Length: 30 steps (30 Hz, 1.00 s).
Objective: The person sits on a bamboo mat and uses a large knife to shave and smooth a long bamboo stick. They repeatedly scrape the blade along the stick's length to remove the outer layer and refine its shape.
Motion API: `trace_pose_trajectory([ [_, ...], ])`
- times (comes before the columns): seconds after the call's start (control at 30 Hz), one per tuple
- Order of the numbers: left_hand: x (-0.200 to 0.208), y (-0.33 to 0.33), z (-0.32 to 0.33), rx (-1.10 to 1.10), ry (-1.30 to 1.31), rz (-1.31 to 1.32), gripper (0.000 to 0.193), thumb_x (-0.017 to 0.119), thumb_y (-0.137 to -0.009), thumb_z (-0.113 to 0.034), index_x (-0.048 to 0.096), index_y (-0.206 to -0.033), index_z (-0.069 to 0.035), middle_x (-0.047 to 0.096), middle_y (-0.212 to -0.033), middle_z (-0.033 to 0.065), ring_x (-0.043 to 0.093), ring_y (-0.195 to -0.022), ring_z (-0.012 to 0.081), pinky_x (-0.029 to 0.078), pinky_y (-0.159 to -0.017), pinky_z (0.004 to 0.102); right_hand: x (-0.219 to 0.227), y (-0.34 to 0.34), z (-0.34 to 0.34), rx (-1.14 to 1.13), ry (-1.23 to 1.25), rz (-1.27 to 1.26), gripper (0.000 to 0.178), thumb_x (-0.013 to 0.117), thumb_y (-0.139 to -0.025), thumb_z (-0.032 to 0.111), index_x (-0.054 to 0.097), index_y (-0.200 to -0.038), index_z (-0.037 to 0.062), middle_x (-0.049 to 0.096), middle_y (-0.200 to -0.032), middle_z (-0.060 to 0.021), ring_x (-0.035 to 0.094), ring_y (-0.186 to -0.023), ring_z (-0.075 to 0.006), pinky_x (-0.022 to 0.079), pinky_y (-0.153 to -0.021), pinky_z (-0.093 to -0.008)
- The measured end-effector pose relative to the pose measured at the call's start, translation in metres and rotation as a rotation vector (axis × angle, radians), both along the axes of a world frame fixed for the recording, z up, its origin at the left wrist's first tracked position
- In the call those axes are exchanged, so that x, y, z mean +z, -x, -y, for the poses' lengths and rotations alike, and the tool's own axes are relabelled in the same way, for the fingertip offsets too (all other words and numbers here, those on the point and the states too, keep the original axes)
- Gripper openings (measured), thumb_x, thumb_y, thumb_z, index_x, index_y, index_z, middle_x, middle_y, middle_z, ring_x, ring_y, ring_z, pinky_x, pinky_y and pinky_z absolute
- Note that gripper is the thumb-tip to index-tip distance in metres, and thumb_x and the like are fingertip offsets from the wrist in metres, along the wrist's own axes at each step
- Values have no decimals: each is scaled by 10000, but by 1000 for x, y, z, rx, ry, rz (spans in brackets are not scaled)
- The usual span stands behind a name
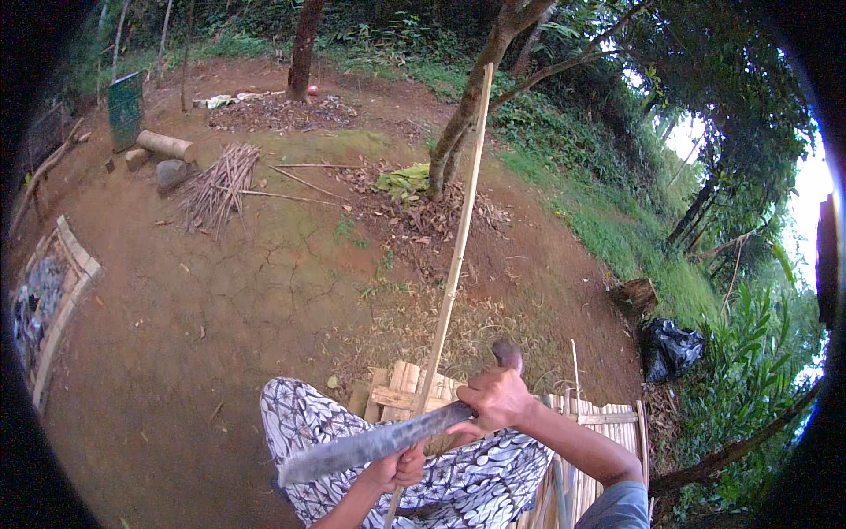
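Over the lap, right hand (495, 398) holds machete (379, 443) against bamboo strip (454, 273)

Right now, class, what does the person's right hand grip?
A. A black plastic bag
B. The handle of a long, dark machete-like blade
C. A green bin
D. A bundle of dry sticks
B: the right hand closes round the handle of the long blade, which lies across the thin bamboo strip that the left hand holds lower down.

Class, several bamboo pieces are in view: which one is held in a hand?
The long pale bamboo strip, gripped by the left hand and rising across the yard; the stick bundle lies untouched on the ground.
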<state>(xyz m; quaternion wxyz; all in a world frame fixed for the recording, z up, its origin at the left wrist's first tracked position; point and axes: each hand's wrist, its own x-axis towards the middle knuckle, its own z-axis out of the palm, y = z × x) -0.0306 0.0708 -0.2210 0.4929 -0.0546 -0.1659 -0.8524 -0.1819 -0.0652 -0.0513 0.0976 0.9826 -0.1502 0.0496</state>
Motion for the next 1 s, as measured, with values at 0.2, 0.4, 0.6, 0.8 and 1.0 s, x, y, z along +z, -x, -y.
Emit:
trace_pose_trajectory([
  [0.2, 14, 1, -2, 46, -68, 51, 431, 380, -938, -450, 341, -652, -131, 240, -466, -61, 201, -339, 56, 168, -314, 216, 57, 32, 105, -599, 2, 404, 364, 579, -790, 452, 671, -797, 99, 597, -583, -149, 606, -535, -315, 480, -517, -417],
  [0.4, 4, 1, 4, 5, -74, 51, 442, 413, -916, -471, 344, -639, -134, 250, -454, -61, 230, -339, 58, 195, -320, 226, 24, 9, 45, -266, -74, 114, 457, 563, -751, 569, 662, -823, 129, 611, -606, -135, 607, -539, -317, 484, -528, -416],
  [0.6, 8, 10, 8, 29, -128, 126, 428, 393, -932, -459, 341, -657, -135, 219, -482, -63, 181, -351, 50, 167, -320, 218, 24, 6, 30, -50, 168, -158, 553, 487, -760, 666, 655, -790, 140, 554, -522, -60, 569, -448, -229, 487, -470, -382],
  [0.8, 11, 6, 2, 114, -146, 246, 425, 358, -944, -453, 339, -665, -133, 219, -493, -61, 185, -348, 51, 170, -319, 216, 70, 32, 95, -838, -41, -78, 507, 462, -793, 604, 659, -955, 165, 629, -679, -167, 632, -692, -349, 510, -635, -431],
  [1.0, 12, 16, 11, -59, -92, 167, 426, 389, -933, -453, 338, -661, -129, 238, -479, -58, 214, -347, 54, 187, -324, 208, 13, 13, 24, -19, 58, -40, 433, 596, -718, 573, 584, -675, 143, 522, -506, -46, 586, -502, -235, 453, -461, -374],
])
